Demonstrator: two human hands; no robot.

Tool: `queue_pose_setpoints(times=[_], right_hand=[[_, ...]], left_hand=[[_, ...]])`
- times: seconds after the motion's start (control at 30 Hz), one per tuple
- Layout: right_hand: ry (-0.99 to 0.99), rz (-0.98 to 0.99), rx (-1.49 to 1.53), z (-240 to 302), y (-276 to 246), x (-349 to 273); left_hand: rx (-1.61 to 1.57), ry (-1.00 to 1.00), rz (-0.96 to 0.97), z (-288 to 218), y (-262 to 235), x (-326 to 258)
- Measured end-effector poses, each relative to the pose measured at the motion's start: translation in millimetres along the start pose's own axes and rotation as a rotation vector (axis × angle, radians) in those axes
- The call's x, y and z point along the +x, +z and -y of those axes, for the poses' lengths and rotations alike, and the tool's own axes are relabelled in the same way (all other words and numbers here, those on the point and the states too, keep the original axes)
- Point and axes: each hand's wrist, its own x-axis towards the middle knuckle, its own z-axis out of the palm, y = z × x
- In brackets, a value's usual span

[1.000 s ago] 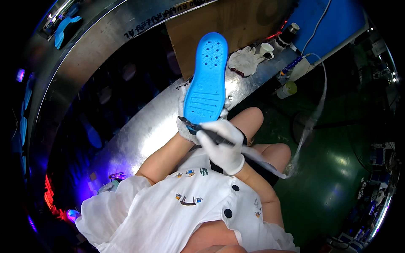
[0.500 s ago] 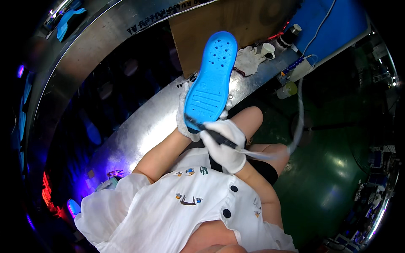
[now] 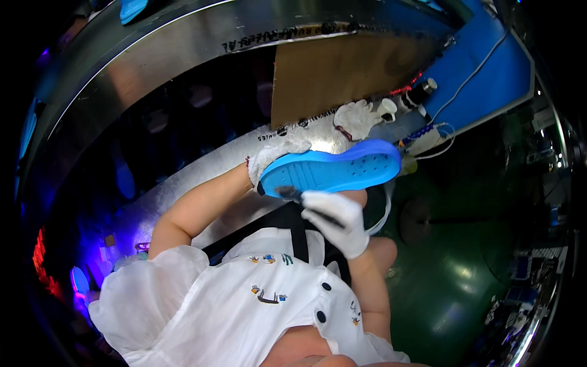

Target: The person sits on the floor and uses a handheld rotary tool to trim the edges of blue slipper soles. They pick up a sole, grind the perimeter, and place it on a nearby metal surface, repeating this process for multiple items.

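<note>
My left hand, in a white knit glove, is wrapped around a blue shoe sole from its far side. The sole lies crosswise with its grooved, dotted face toward me. Its heel end is on the left, beside a dark patch at the rim, and its toe end is on the right. In my right hand, also gloved in white and blurred, is a dark-handled brush. The brush's dark tip meets the near edge of the heel end, though blur hides the exact contact.
Beyond the hands, a metal bench bears spare white gloves and a white cup. A brown cardboard sheet stands behind. At the far right are a dark bottle, a blue panel and a white hose.
The sole has swung clockwise from nearly upright to crosswise, its toe end now to the right. My right hand has shifted slightly right and down, with the brush still at the heel end.
</note>
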Motion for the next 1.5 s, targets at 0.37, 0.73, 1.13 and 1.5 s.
queue_pose_setpoints(times=[0.37, 0.73, 1.13, 1.5], right_hand=[[-0.116, 0.073, -0.347, 31.1, -11.9, 10.7], [-0.116, -0.144, -0.307, 17.2, -35.7, 22.2], [-0.254, -0.074, -0.431, 40.0, -59.4, 18.2], [-0.347, 0.003, -0.213, 36.9, -27.7, 31.8]], left_hand=[[0.381, 0.041, -0.29, -27.2, 24.0, -6.1], [0.409, 0.023, -0.214, -47.3, 25.4, -12.4], [0.525, 0.041, -0.29, -61.3, 49.2, -24.6], [0.171, 0.216, -0.314, -41.2, 46.4, -5.9]])
